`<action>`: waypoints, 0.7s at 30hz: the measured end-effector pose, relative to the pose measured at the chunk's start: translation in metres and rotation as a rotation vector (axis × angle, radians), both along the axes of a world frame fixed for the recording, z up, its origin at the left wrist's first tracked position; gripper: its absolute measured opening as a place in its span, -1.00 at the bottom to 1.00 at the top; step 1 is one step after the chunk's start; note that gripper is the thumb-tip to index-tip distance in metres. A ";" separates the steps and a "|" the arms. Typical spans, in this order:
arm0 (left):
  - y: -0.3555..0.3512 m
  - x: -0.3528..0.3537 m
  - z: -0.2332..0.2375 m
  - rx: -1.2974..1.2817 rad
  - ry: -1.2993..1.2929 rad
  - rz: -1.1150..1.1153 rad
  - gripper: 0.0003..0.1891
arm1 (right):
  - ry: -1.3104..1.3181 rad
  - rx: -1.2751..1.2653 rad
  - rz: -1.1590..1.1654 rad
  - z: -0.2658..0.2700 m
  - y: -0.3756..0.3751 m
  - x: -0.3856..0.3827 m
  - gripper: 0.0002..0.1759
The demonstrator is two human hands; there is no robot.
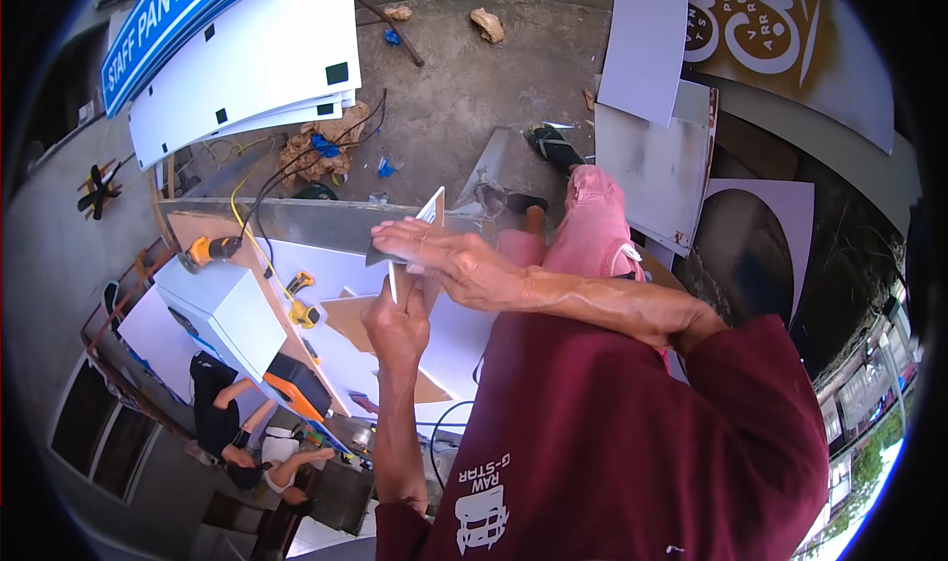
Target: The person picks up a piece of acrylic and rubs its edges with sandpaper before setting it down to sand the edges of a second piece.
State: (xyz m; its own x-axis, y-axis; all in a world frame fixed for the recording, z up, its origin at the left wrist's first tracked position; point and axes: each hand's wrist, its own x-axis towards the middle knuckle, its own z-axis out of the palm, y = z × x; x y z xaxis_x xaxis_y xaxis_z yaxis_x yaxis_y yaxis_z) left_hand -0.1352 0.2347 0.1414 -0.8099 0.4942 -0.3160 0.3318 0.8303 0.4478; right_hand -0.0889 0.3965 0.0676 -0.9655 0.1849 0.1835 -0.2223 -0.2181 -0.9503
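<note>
My left hand (pixel 398 322) is closed round the lower part of a thin white flat piece (pixel 433 208), which stands tilted up from the fist. My right hand (pixel 449 261) crosses over it from the right, fingers together and pressed on a small dark grey sheet (pixel 374 255) against the piece. The hands cover the middle of the piece. Beneath them are a white work surface (pixel 341 261) and a brown board (pixel 354 324).
Two yellow-black power tools (pixel 213 251) (pixel 302 313) lie left, near a white box (pixel 219 309) and cables (pixel 259 205). Two people (pixel 217 398) (pixel 286 470) are at lower left. White sign panels (pixel 257 62) are upper left; boards (pixel 647 171) lean at right.
</note>
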 end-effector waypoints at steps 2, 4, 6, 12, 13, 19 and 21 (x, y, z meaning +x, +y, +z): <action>-0.001 -0.001 0.001 -0.001 -0.013 0.037 -0.79 | -0.163 0.020 0.049 -0.055 -0.004 -0.006 -0.54; -0.001 0.000 0.002 -0.001 -0.021 0.053 -0.79 | -0.358 0.069 0.130 -0.092 -0.003 -0.008 -0.55; 0.000 0.001 0.002 -0.002 -0.014 0.051 -0.79 | -0.285 0.108 0.082 -0.087 -0.009 -0.005 -0.54; 0.001 0.001 0.004 -0.038 -0.024 0.044 -0.79 | -0.151 0.057 0.051 -0.040 -0.004 0.001 -0.53; 0.003 -0.001 0.003 0.022 -0.004 0.029 -0.80 | -0.231 0.120 0.047 -0.078 -0.010 -0.002 -0.52; 0.001 0.003 0.001 -0.017 0.011 0.035 -0.81 | -0.256 0.190 0.023 -0.076 -0.013 -0.001 -0.54; 0.005 -0.002 -0.006 -0.022 0.026 0.030 -0.81 | -0.198 0.149 -0.018 -0.059 -0.006 -0.003 -0.60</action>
